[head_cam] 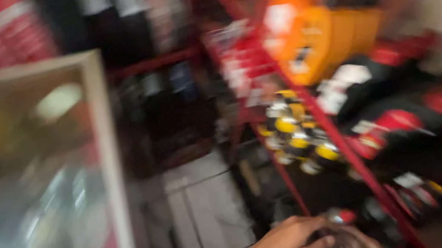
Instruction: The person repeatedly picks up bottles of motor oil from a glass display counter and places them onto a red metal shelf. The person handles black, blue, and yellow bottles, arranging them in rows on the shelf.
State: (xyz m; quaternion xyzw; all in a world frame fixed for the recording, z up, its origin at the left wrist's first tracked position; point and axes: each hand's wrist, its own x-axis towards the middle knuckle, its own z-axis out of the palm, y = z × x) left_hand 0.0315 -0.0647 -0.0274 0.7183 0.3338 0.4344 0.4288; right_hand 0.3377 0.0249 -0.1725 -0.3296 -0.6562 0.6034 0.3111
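Note:
The whole view is heavily blurred. My left hand (284, 247) reaches in from the bottom edge, its fingers curled around a small dark object (336, 229) with a red and grey end. My right hand (365, 245) shows only partly at the bottom edge, right beside that object and touching it; its grip is unclear. Both hands are low in front of a red metal shelf rack (337, 140).
The rack holds orange jugs (320, 40), black and red containers (402, 122) and small yellow-capped items (294, 129). A glass display case with a pale frame (109, 162) stands at left. Pale floor tiles (205, 205) lie between them. Dark bottles (129, 13) line the back.

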